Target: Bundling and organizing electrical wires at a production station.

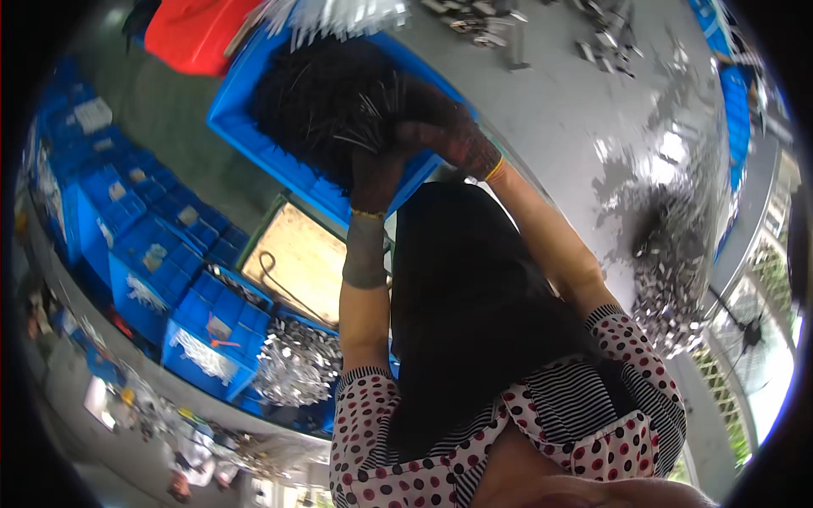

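Note:
A blue crate (233, 114) is heaped with thin black strips (309, 97); their exact kind is not clear. Both my hands wear dark reddish gloves and meet at the right side of the heap. From the near side my left hand (377, 173) closes on a bunch of strips, whose shiny ends fan out to the left above it. My right hand (449, 135) curves round the same bunch from the right, its thumb towards the left hand. Its fingertips blend into the dark heap.
A grey metal table (559, 127) on the right bears scattered small metal parts (669, 288). Left, several blue bins (152, 254) stand in rows, near a bin of shiny pieces (296, 364). A tan board (296, 262) lies below the crate; a red container (190, 38) stands beyond it.

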The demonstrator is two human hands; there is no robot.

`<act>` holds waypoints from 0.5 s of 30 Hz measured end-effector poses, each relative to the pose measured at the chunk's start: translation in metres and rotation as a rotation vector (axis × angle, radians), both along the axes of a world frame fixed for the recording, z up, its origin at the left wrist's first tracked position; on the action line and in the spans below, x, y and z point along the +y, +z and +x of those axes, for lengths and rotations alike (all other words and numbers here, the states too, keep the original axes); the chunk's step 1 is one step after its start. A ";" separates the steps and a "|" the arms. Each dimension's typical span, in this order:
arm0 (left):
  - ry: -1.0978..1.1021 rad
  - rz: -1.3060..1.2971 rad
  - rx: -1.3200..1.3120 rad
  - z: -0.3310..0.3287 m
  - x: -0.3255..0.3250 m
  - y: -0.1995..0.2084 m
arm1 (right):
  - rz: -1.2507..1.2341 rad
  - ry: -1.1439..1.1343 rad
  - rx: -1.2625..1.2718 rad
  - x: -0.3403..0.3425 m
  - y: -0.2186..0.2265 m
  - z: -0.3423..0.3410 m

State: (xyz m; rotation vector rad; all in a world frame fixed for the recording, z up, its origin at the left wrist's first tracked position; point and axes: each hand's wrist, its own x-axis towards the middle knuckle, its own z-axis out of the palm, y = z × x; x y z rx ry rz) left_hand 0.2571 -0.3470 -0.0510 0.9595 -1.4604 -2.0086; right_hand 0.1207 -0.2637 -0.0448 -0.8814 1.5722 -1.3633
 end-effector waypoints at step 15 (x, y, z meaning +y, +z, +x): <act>-1.304 0.254 -0.336 0.010 0.161 0.080 | 0.225 -1.042 0.221 0.295 0.094 -0.008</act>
